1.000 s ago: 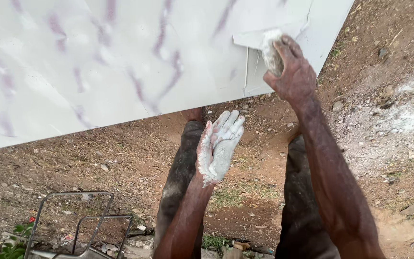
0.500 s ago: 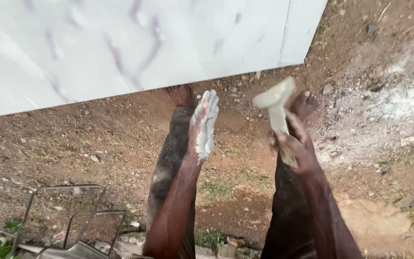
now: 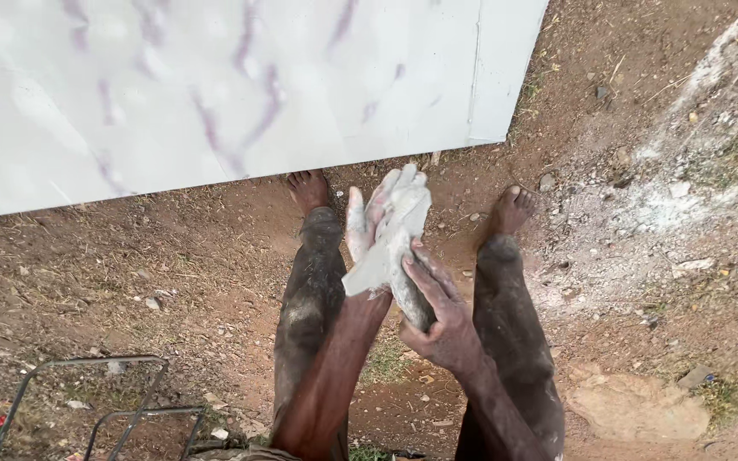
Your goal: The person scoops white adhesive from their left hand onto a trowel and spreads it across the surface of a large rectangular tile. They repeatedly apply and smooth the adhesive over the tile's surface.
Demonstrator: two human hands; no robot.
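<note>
**Loose pad, dusty grip**

The right hand [image 3: 442, 320] is closed round the lower end of the pad [image 3: 390, 248]; the left hand [image 3: 377, 213] lies open, flat against it; powder-slick fingers could drop it onto the dirt [image 3: 642, 341], picking up grit between the bare feet.

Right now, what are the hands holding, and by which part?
A crumpled white, powder-caked cloth. The right hand grips its lower end; the upper part lies against the open, dusty left hand.

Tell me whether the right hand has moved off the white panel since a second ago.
Yes. The right hand has dropped from the white panel corner to below its bottom edge, pressing a white cloth against the left hand.
</note>
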